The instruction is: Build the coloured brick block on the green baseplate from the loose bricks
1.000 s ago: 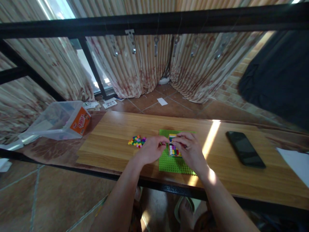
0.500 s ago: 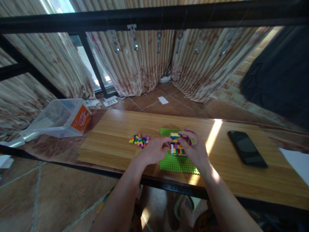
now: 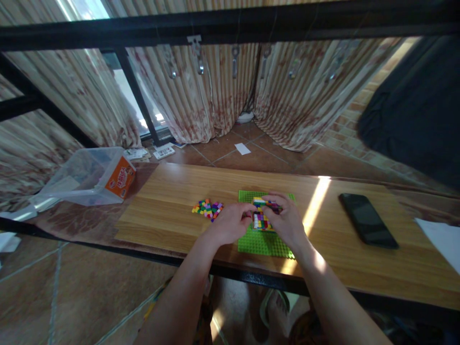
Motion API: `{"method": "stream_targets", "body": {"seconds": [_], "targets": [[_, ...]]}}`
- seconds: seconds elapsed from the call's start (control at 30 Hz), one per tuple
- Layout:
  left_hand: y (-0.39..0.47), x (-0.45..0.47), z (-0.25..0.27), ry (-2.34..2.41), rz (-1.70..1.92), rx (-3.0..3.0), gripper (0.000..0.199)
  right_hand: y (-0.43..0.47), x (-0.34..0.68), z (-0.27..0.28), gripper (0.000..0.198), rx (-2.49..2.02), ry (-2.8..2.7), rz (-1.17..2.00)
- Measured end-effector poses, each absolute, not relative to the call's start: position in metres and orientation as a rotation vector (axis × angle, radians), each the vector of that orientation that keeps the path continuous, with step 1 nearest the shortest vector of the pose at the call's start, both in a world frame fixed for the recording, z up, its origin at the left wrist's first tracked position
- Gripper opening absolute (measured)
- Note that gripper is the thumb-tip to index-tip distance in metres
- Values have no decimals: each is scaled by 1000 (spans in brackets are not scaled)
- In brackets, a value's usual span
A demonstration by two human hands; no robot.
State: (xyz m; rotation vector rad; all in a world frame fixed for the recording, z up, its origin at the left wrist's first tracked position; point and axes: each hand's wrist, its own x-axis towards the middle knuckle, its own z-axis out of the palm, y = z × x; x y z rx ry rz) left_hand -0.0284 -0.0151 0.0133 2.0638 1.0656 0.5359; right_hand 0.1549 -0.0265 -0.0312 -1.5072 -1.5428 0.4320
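Observation:
A green studded baseplate [image 3: 266, 244] lies on the wooden table, bearing a block of multicoloured toy bricks [image 3: 261, 221]. At the left side of this block is my left hand [image 3: 232, 221], thumb and index finger curled close together; what they pinch, if anything, is too small to make out. My right hand [image 3: 283, 215] covers the block's right part, its thumb and fingertips bent down against the top bricks. Any small piece under those fingertips is hidden. A loose pile of small coloured bricks [image 3: 207, 208] lies left of the baseplate, just beyond my left hand.
A black phone [image 3: 367, 220] lies on the table at the right, with white paper [image 3: 440, 239] past it. At the left stands a clear plastic bin [image 3: 89, 175] with an orange label. A dark metal bar [image 3: 230, 24] crosses above; curtains hang behind.
My right hand has shifted slightly left over the brick block, uncovering the baseplate's upper right corner. My left hand stays nearly in place at the block's left side.

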Motion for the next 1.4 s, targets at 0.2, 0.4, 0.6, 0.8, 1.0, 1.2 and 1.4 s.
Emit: {"method": "stream_targets", "body": {"seconds": [0.2,0.4,0.6,0.8,1.0,1.2,1.4], "targets": [[-15,-27,11,1105,574,2028,32,-26,152,-30,20,-1507,-1528,452],[-9,-27,0,1235,884,1764,26,-26,148,-27,23,-1529,-1535,420],[-7,-20,-8,1260,986,1688,22,-27,146,-25,22,-1527,-1517,426],[-12,-13,-9,1238,965,1745,31,-27,146,-25,22,-1506,-1511,428],[-15,-9,-12,1284,902,1869,36,-27,146,-23,21,-1519,-1523,446],[-15,-6,-11,1310,894,1962,38,-29,146,-20,22,-1513,-1538,416],[-12,-5,-9,1317,881,1966,39,-30,148,-21,23,-1505,-1569,413]]}}
